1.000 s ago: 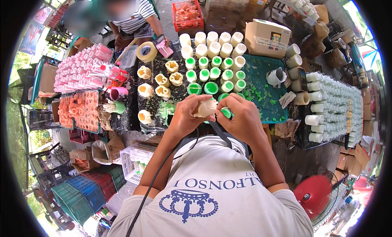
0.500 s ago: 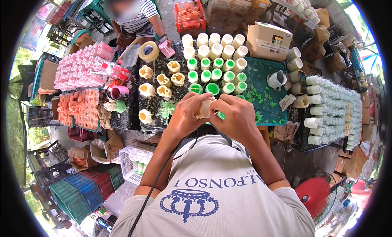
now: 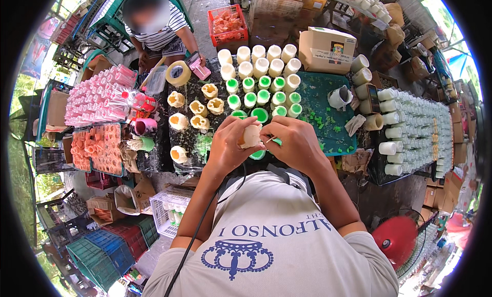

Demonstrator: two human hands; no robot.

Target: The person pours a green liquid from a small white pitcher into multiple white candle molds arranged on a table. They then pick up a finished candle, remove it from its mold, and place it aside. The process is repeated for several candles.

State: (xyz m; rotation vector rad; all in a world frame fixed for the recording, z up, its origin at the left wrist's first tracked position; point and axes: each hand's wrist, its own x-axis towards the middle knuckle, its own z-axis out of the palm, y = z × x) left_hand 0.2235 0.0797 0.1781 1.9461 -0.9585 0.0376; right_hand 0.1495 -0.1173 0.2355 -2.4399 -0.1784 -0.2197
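Just above my shirt front, my left hand (image 3: 230, 146) is closed around a cream, hollow wax piece (image 3: 250, 136) with some orange showing. My right hand (image 3: 292, 143) pinches a thin pale stick (image 3: 271, 139) against the piece's right side. Behind both hands stand rows of white cylinders, the nearer ones with green tops (image 3: 263, 96), and a larger green-filled cup (image 3: 259, 114). Several scalloped cream cups with orange insides (image 3: 199, 122) stand to the left. A teal board (image 3: 318, 118) strewn with green scraps lies to the right, holding a white pitcher.
A seated co-worker (image 3: 159, 38) in stripes holds a pink object. Pink cylinders (image 3: 100, 94) and a tray of peach pieces (image 3: 100, 148) lie left. White cylinders (image 3: 407, 135) fill the right table. A cardboard box (image 3: 326, 50), red crate (image 3: 227, 25) and red fan (image 3: 397, 240) are also around.
The wax piece has turned slightly between my hands, showing more orange on its left. The whole table appears shifted a little down and left in the view.
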